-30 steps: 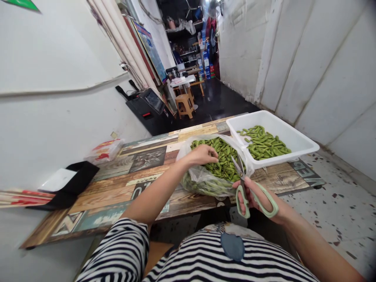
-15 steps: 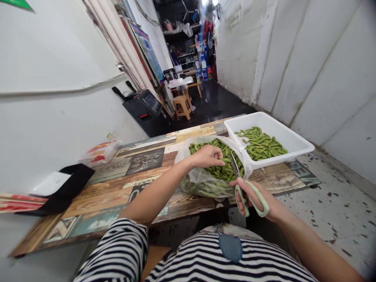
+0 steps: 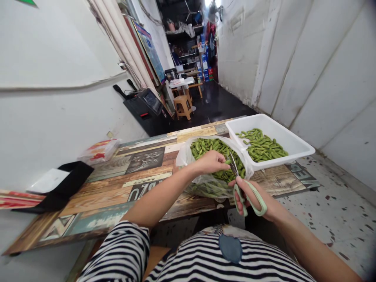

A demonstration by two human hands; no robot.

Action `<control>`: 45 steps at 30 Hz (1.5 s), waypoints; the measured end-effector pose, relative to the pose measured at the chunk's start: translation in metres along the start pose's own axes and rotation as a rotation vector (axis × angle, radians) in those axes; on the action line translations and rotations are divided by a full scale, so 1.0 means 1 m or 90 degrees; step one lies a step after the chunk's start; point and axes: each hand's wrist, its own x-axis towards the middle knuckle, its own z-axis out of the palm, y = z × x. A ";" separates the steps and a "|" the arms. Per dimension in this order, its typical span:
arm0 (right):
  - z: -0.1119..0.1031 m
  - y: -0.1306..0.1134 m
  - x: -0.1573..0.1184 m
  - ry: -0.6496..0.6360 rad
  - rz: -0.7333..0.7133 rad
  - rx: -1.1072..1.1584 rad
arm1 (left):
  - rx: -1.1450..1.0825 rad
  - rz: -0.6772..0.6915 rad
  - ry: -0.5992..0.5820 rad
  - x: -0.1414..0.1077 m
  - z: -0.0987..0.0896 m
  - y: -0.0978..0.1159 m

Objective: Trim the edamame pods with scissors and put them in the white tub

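Note:
My left hand point(image 3: 214, 161) pinches a green pod point(image 3: 228, 161) above a clear plastic bag point(image 3: 183, 154) full of green pods. In my right hand point(image 3: 249, 197) are scissors point(image 3: 257, 199) with pale green handles; their blades are parted and point up at the pod, close to my left fingertips. A white tray point(image 3: 293, 141) touches the right side of the bag, with a loose heap of green pods point(image 3: 264, 147) lying in its near left part.
The wood-patterned table point(image 3: 114, 192) carries a red and white plastic package point(image 3: 101, 150) and a black strap-like item point(image 3: 63, 188) at the left. Beyond it stand a black machine point(image 3: 147, 105) and an orange stool point(image 3: 182, 106). A white wall rises at the right.
My left hand has moved slightly right and down, bringing the pod to the scissor blades. The scissors have shifted a little to the left. The view has tilted slightly.

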 end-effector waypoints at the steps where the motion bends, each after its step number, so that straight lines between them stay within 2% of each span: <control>1: -0.001 -0.001 0.000 0.004 -0.001 -0.008 | -0.007 -0.003 -0.002 0.000 0.000 0.000; 4: -0.002 -0.003 0.000 0.033 0.020 -0.028 | -0.068 -0.029 -0.001 0.000 0.000 -0.001; 6: -0.002 -0.003 0.000 0.043 0.041 -0.022 | -0.161 -0.064 0.013 0.002 -0.001 -0.003; 9: -0.002 -0.001 -0.002 0.006 0.030 0.047 | -0.319 -0.119 0.036 0.005 0.000 -0.006; 12: -0.002 0.004 -0.002 -0.047 0.007 0.114 | -0.409 -0.158 0.069 0.007 0.003 -0.007; 16: -0.001 0.005 0.000 -0.051 -0.002 0.101 | -0.487 -0.147 0.127 0.006 0.010 -0.006; 22: 0.000 0.001 0.000 -0.013 -0.008 0.074 | -0.496 -0.157 0.131 -0.001 0.018 0.001; 31: -0.003 0.003 0.000 -0.030 -0.015 0.086 | -0.540 -0.153 0.152 -0.002 0.029 0.006; 36: 0.000 0.001 -0.002 -0.006 0.010 0.093 | -0.564 -0.206 0.144 -0.003 0.027 0.005; 38: 0.000 0.002 -0.002 -0.012 0.035 0.095 | -0.565 -0.202 0.168 0.002 0.020 0.007; 41: -0.002 0.007 -0.001 -0.066 0.044 0.116 | -0.568 -0.139 0.207 0.025 0.006 0.020; 45: -0.002 0.011 -0.005 -0.098 0.031 0.125 | -0.522 -0.043 0.076 0.071 -0.005 0.046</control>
